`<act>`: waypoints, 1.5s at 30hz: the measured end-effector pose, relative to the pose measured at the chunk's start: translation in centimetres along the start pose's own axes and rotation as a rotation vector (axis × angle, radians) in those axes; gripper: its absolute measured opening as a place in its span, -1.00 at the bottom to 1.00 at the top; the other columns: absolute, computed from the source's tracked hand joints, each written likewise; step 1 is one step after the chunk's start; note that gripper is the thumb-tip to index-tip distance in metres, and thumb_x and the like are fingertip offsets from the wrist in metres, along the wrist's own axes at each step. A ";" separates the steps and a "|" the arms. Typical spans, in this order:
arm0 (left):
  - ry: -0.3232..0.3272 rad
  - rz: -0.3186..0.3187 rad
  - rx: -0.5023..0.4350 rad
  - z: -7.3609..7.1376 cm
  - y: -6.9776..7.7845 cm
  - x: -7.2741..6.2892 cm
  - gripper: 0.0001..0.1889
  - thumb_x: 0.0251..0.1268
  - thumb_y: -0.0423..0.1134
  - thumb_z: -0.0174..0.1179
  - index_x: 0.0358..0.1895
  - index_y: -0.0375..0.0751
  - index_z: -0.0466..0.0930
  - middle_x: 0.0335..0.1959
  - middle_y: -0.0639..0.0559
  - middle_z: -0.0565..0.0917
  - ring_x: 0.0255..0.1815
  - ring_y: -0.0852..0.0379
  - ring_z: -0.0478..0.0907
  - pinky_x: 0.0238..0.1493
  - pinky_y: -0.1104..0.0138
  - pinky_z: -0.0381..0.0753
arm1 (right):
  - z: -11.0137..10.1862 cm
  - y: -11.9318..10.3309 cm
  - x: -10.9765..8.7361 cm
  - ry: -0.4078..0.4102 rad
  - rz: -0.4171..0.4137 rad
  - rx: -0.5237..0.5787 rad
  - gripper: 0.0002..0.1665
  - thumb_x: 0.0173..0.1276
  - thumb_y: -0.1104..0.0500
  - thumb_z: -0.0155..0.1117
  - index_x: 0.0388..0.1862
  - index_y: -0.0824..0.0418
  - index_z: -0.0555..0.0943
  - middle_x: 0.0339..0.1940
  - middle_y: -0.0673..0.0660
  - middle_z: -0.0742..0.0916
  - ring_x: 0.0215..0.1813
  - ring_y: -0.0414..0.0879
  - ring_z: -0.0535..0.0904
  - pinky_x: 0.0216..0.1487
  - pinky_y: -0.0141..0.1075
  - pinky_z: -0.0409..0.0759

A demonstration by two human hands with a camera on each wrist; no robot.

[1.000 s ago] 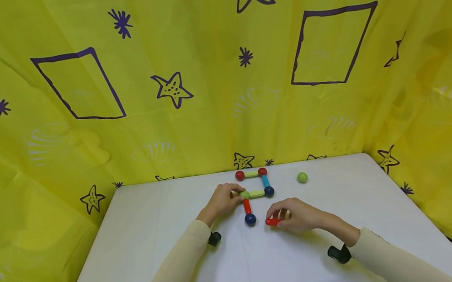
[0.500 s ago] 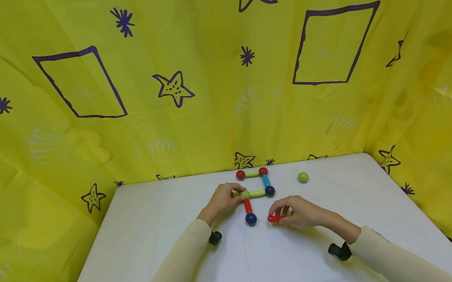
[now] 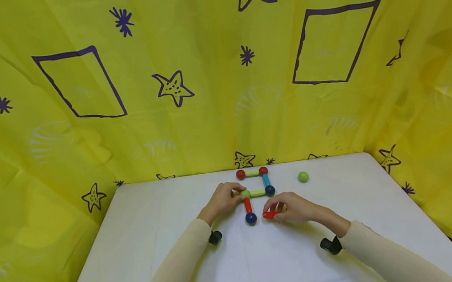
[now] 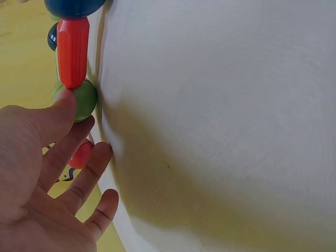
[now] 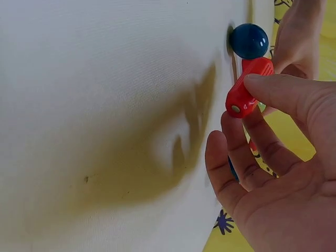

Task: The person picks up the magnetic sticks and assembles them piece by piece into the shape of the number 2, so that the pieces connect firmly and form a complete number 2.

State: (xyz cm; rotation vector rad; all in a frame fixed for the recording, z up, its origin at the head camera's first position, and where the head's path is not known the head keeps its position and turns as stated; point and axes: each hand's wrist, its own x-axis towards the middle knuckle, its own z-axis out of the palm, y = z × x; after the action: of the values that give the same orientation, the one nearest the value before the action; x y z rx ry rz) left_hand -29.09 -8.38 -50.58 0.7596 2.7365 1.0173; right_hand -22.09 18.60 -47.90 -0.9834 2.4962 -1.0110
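Note:
My left hand (image 3: 223, 197) pinches a green ball (image 4: 86, 100) between thumb and forefinger, the other fingers spread. That ball is part of a magnetic ball-and-rod figure on the table. From it a red rod (image 3: 248, 205) runs toward me to a dark blue ball (image 3: 251, 218), and a pale green rod (image 3: 257, 193) runs right to another dark blue ball (image 3: 270, 190). My right hand (image 3: 292, 206) holds a loose red magnetic rod (image 5: 251, 86) by thumb and fingertips, its round metal end spot showing in the right wrist view. The rod sits just right of the nearer blue ball.
The figure continues back through a light blue rod (image 3: 266, 180), a red ball (image 3: 263, 170), a pale green rod (image 3: 252, 173) and another red ball (image 3: 240, 174). A loose green ball (image 3: 303, 177) lies at the right. A yellow patterned curtain (image 3: 208, 129) borders the white table (image 3: 137, 242).
My right hand has moved forward and then left with the red rod, nearer to the front blue ball. The left hand keeps its pinch on the green ball; the figure stays put.

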 end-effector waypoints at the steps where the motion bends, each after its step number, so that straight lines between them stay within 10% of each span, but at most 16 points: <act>1: 0.001 0.001 0.001 0.0 0.0 0.0 -0.75 0.39 -0.27 0.35 0.09 -0.09 0.77 0.04 0.05 0.77 -0.25 0.17 0.51 -0.12 0.34 0.52 | 0.0 0.1 0.1 0.001 0.001 -0.001 -0.71 0.38 0.34 0.38 0.03 0.09 0.74 -0.13 -0.03 0.76 -0.14 -0.15 0.60 -0.06 -0.27 0.63; 45: 0.013 0.010 0.011 0.0 0.3 -0.2 -0.75 0.39 -0.29 0.34 0.09 -0.13 0.76 0.04 0.01 0.77 -0.29 0.16 0.50 -0.17 0.33 0.51 | 1.6 0.5 2.2 -0.021 0.056 0.032 -0.73 0.37 0.39 0.36 -0.02 0.14 0.73 -0.21 0.03 0.74 -0.18 -0.11 0.53 -0.05 -0.27 0.56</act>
State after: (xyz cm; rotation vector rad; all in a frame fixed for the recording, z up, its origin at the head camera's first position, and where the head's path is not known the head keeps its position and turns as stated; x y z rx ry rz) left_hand -28.78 -8.32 -50.37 0.7722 2.7535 1.0140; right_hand -23.19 16.57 -49.42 -0.9044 2.4688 -1.0153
